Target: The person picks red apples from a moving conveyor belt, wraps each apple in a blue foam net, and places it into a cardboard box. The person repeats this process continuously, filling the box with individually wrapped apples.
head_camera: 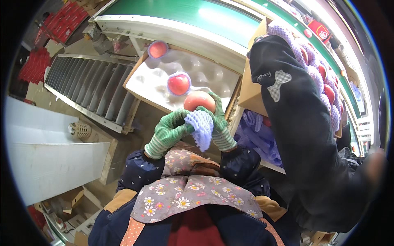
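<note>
Both my hands wear green striped knit gloves and meet above the near edge of a carton. My left hand (170, 130) pinches one side of a purple foam fruit net (201, 126), which hangs down in a bunch. With my right hand (220, 123) I hold a bare pinkish-red apple (199, 101), the fingers wrapped around its right side and the thumb by the net. Beyond lies a white moulded tray (197, 66) in the carton. One netted apple (179, 84) rests in it, and another netted apple (158, 49) sits at its far left corner.
A co-worker's dark sleeve (295, 101) reaches in from the right over a carton (254, 89) piled with netted apples. Loose purple nets (258, 141) lie below it. A green conveyor belt (172, 10) runs behind; a roller conveyor (92, 86) stands left.
</note>
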`<state>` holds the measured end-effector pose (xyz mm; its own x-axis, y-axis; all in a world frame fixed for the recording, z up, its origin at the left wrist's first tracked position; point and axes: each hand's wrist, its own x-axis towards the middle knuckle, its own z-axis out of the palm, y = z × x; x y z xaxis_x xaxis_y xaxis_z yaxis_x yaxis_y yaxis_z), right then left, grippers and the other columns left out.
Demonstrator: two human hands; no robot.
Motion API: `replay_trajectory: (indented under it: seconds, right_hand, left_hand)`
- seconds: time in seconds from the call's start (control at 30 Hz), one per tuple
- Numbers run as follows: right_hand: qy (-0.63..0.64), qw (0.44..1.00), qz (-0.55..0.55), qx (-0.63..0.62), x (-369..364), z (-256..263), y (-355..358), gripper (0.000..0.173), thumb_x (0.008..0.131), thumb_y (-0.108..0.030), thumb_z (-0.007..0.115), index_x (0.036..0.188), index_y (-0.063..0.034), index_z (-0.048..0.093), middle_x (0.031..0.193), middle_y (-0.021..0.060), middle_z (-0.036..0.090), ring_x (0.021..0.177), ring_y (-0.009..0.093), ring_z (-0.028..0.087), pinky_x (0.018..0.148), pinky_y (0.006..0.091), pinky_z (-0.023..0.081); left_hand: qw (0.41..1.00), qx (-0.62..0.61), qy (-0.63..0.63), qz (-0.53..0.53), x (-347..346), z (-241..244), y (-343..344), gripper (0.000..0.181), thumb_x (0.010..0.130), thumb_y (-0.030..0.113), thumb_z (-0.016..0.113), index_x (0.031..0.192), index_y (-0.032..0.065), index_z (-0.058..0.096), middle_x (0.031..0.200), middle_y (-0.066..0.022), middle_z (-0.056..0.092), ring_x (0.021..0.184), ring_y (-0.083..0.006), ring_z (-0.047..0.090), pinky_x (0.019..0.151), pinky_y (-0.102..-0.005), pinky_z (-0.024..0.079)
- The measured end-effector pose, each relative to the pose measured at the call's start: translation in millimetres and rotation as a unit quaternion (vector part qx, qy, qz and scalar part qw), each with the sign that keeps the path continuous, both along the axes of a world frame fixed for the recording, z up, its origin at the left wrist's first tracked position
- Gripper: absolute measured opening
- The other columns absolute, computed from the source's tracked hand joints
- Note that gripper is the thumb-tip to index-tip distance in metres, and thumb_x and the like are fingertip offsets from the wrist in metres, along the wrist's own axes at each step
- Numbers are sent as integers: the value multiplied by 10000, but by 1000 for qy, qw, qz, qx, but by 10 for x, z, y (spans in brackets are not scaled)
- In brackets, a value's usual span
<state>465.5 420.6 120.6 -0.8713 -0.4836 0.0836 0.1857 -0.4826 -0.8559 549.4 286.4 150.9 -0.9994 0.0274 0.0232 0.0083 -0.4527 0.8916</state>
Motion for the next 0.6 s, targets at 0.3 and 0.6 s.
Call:
replay_trajectory:
  seconds: [0.3, 0.6]
  right_hand:
    - [142, 977, -113, 115, 359, -194, -94, 609, 805, -283, 565, 1262, -53, 236, 1123, 140, 422, 973, 229, 487, 854, 310, 397]
    - [244, 933, -138, 224, 266, 109, 347, 361, 830, -188, 561, 1119, 3, 461, 924, 76, 564, 819, 133, 533, 745, 247, 435]
  left_hand:
    - [986, 17, 78, 148, -46, -434, 68, 561, 697, 256, 686, 1137, 55, 402, 1096, -64, 452, 1004, -147, 453, 876, -287, 378]
    - [989, 55, 76, 112, -122, -209, 2, 655, 631, 194, 725, 1166, 78, 364, 1084, -90, 460, 988, -191, 499, 849, -315, 431]
